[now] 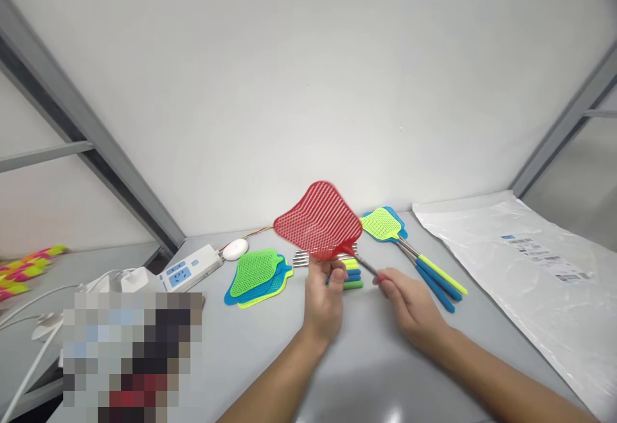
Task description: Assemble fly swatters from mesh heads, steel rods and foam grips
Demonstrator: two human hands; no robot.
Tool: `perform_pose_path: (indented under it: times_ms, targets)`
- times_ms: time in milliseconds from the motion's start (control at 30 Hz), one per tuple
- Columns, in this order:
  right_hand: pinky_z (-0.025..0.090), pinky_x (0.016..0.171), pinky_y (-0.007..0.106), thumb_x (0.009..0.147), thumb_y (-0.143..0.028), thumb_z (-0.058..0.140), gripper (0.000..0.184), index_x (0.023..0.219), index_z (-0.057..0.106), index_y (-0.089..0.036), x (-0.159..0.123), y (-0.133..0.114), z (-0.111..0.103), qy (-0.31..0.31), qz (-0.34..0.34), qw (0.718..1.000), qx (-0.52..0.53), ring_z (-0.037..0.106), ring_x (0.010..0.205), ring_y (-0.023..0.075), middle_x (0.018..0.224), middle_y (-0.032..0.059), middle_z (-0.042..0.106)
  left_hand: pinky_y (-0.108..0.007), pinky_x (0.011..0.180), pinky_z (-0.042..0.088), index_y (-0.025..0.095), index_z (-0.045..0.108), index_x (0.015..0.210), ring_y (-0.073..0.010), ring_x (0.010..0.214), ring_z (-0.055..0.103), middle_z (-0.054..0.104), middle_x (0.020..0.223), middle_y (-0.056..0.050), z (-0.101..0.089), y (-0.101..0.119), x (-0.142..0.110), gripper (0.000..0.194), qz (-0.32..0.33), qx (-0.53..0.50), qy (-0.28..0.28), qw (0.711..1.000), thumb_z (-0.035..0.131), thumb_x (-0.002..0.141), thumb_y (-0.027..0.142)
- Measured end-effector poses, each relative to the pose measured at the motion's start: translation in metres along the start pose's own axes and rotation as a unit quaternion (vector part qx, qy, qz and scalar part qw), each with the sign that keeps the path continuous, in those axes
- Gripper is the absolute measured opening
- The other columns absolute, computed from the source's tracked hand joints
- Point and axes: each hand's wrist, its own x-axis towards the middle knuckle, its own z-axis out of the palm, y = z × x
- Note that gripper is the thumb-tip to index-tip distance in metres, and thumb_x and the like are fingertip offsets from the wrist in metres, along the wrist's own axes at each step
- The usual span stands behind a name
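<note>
A red fly swatter (321, 220) is raised above the table, its perforated head tilted up toward the wall. My left hand (324, 294) pinches the lower edge of the head near its neck. My right hand (409, 304) grips the red end of the metal rod, most of which is covered by the fingers. Behind my left hand lie several handles (353, 275) in yellow, blue and green, with metal rods (301, 258) pointing left. To the left is a stack of loose swatter heads (255, 275) in green, blue and yellow. Swatters with handles (424, 262) lie right of my hands.
A white plastic bag (520, 269) covers the table's right side. At left are a power strip (193, 267), a round white device (235, 249) and white cables (36, 352). A pixelated patch hides the lower left. A wall and grey frame bars enclose the table (376, 365).
</note>
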Motion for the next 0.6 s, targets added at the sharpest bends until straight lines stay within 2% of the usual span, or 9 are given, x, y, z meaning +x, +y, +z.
perform_pose_path:
  times_ms: [100, 200, 267, 367, 500, 600]
  targets:
    - [0.04, 0.064, 0.025, 0.098, -0.036, 0.032, 0.024, 0.099, 0.053, -0.023, 0.008, 0.008, -0.015, 0.091, 0.07, 0.993, -0.039, 0.057, 0.072, 0.0146, 0.083, 0.001, 0.062, -0.024, 0.059, 0.04, 0.021, 0.048, 0.098, -0.0119, 0.066, 0.049, 0.053, 0.074, 0.001, -0.001, 0.002, 0.0, 0.025, -0.004, 0.021, 0.01, 1.0, 0.039, 0.096, 0.044]
    - [0.035, 0.054, 0.026, 0.095, -0.046, 0.038, 0.027, 0.107, 0.049, -0.023, 0.016, 0.021, -0.034, 0.143, 0.175, 0.969, -0.103, 0.05, 0.054, 0.0143, 0.064, -0.0041, 0.055, -0.023, 0.055, 0.037, 0.021, 0.049, 0.09, -0.0113, 0.062, 0.047, 0.053, 0.07, 0.001, -0.003, 0.003, 0.002, 0.027, -0.016, 0.049, 0.011, 0.999, 0.036, 0.098, 0.042]
    - [0.032, 0.051, 0.026, 0.093, -0.05, 0.041, 0.031, 0.107, 0.046, -0.023, 0.018, 0.03, -0.045, 0.15, 0.23, 0.95, -0.149, 0.047, 0.05, 0.0146, 0.058, -0.0062, 0.051, -0.024, 0.055, 0.037, 0.02, 0.05, 0.086, -0.0113, 0.06, 0.046, 0.052, 0.068, 0.002, -0.004, 0.003, 0.003, 0.029, -0.018, 0.063, 0.009, 0.998, 0.034, 0.098, 0.042]
    - [0.031, 0.052, 0.027, 0.094, -0.051, 0.036, 0.03, 0.097, 0.048, -0.024, 0.018, 0.042, -0.056, 0.132, 0.287, 0.922, -0.223, 0.051, 0.054, 0.0163, 0.062, -0.0034, 0.056, -0.024, 0.054, 0.037, 0.02, 0.05, 0.084, -0.0114, 0.059, 0.045, 0.052, 0.067, 0.002, -0.005, 0.002, 0.005, 0.031, -0.021, 0.069, 0.01, 0.997, 0.033, 0.098, 0.042]
    - [0.034, 0.061, 0.029, 0.096, -0.042, 0.033, 0.031, 0.085, 0.054, -0.021, 0.018, 0.053, -0.061, 0.113, 0.271, 0.9, -0.321, 0.057, 0.074, 0.0195, 0.086, 0.0053, 0.061, -0.024, 0.054, 0.037, 0.02, 0.05, 0.083, -0.0117, 0.06, 0.046, 0.052, 0.067, 0.001, -0.007, 0.003, 0.007, 0.032, -0.02, 0.079, 0.016, 0.997, 0.033, 0.098, 0.042]
    - [0.034, 0.067, 0.031, 0.097, -0.04, 0.032, 0.034, 0.088, 0.057, -0.02, 0.019, 0.059, -0.061, 0.099, 0.278, 0.88, -0.372, 0.057, 0.074, 0.0191, 0.098, 0.0078, 0.058, -0.024, 0.053, 0.037, 0.02, 0.049, 0.08, -0.0115, 0.058, 0.045, 0.051, 0.066, 0.002, -0.009, 0.003, 0.009, 0.032, -0.024, 0.091, 0.02, 0.995, 0.034, 0.098, 0.042]
